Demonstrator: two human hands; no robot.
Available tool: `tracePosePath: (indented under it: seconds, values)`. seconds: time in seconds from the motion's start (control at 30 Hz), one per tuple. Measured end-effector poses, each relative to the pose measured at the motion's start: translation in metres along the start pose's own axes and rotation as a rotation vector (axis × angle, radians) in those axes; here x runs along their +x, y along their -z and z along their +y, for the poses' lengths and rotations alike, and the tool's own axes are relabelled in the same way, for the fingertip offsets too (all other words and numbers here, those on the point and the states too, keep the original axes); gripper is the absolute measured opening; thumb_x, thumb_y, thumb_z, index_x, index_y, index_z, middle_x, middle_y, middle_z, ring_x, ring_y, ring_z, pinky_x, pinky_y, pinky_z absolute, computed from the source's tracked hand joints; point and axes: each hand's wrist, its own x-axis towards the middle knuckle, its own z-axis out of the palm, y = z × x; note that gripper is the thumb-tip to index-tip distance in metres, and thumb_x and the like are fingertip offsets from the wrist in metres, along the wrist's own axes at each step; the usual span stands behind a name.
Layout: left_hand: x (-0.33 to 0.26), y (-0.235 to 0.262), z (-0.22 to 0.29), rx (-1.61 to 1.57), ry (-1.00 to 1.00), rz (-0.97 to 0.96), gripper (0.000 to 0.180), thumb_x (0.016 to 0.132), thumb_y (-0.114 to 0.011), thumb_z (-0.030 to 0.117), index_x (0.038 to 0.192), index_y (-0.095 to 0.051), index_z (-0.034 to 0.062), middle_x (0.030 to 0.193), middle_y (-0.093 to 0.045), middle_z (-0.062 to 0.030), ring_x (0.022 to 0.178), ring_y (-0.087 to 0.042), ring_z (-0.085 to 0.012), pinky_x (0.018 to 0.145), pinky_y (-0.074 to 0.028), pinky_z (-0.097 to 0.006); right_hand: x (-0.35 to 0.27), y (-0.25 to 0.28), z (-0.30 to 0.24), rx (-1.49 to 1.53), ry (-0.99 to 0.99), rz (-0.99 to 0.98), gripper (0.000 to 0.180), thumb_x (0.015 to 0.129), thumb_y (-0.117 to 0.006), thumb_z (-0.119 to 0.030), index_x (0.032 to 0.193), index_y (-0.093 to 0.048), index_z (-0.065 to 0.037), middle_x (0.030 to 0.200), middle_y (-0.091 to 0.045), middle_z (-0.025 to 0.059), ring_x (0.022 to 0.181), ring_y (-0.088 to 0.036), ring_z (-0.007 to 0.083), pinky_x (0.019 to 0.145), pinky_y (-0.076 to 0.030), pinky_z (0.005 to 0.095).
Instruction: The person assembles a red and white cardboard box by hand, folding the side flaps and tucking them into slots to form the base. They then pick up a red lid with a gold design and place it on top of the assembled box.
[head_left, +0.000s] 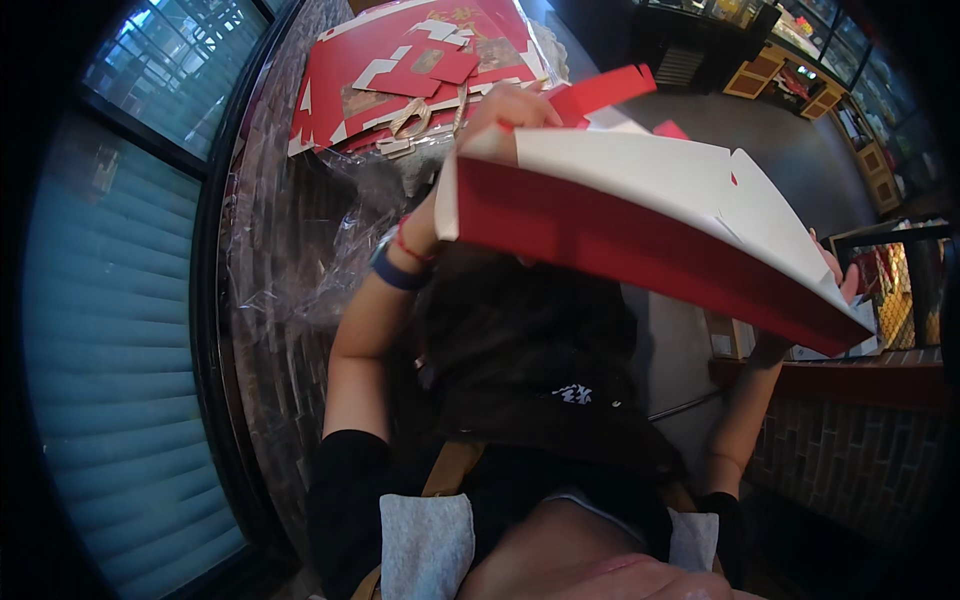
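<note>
A cardboard box [620, 245], red on its long side and white on its upper face, is held up tilted in front of my body, its right end lower. My left hand [512, 108] grips the far left corner, with the fingers bent over the edge. At the right end my right hand [843, 275] holds the box, and only some of its fingertips show past the board. The palm of that hand is hidden behind the box. Red flaps [605, 92] stick out beyond the far edge, near my left hand.
Flat red printed card sheets [325, 90] lie stacked ahead to the left, with loose red and white pieces on top. Crumpled clear plastic [335, 230] hangs below them. A window with blinds [110, 350] runs along the left. A brick-faced counter [840, 375] stands at the right.
</note>
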Motion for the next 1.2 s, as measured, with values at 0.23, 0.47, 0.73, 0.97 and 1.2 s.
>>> tracePosePath:
  seconds: [0.23,0.47,0.73,0.97,1.2]
  values:
    - [0.053,-0.059,0.007,0.040,-0.112,0.352,0.057,0.099,-0.061,0.049,0.131,-0.063,0.0006,0.127,-0.062,-0.0137,0.123,-0.051,-0.0283,0.106,-0.042,-0.041,0.018,0.006,-0.037,0.342,-0.208,0.443,0.085,0.096,-0.056,-0.065,0.150,-0.044,-0.001,0.155,-0.051,0.0227,0.140,-0.053,0.0366,0.120,-0.041,0.0547]
    - [0.045,-0.081,0.009,0.024,-0.053,0.397,0.067,0.110,-0.045,0.055,0.130,-0.067,-0.0054,0.116,-0.062,-0.0112,0.106,-0.052,-0.0189,0.095,-0.044,-0.032,0.000,0.010,-0.046,0.447,-0.350,0.504,0.112,0.089,-0.047,-0.091,0.163,-0.036,-0.008,0.166,-0.038,0.0188,0.150,-0.040,0.0393,0.124,-0.033,0.0577]
    - [0.047,-0.097,0.011,0.017,-0.014,0.510,0.033,0.105,-0.048,0.016,0.123,-0.065,-0.0062,0.107,-0.065,-0.0098,0.093,-0.060,-0.0169,0.088,-0.049,-0.031,-0.025,0.055,-0.014,0.746,-0.371,0.402,0.061,0.116,-0.031,-0.046,0.146,-0.054,0.003,0.140,-0.065,0.0177,0.128,-0.063,0.0285,0.113,-0.047,0.0475]
    - [0.015,-0.105,0.005,0.137,0.001,0.477,0.025,0.102,-0.048,0.009,0.118,-0.062,-0.0043,0.101,-0.065,-0.0095,0.088,-0.059,-0.0154,0.083,-0.049,-0.031,-0.039,0.036,-0.016,0.546,-0.680,0.285,0.041,0.117,-0.040,-0.028,0.134,-0.061,0.003,0.126,-0.067,0.0140,0.112,-0.065,0.0206,0.101,-0.051,0.0385]
    - [-0.024,-0.099,0.005,0.013,0.278,0.352,0.021,0.104,-0.066,0.013,0.116,-0.064,-0.0039,0.109,-0.068,-0.0069,0.099,-0.061,-0.0121,0.091,-0.051,-0.030,-0.091,0.036,-0.033,0.454,-0.522,0.214,0.034,0.118,-0.034,-0.024,0.121,-0.056,0.002,0.117,-0.064,0.0140,0.105,-0.062,0.0192,0.094,-0.050,0.0356]
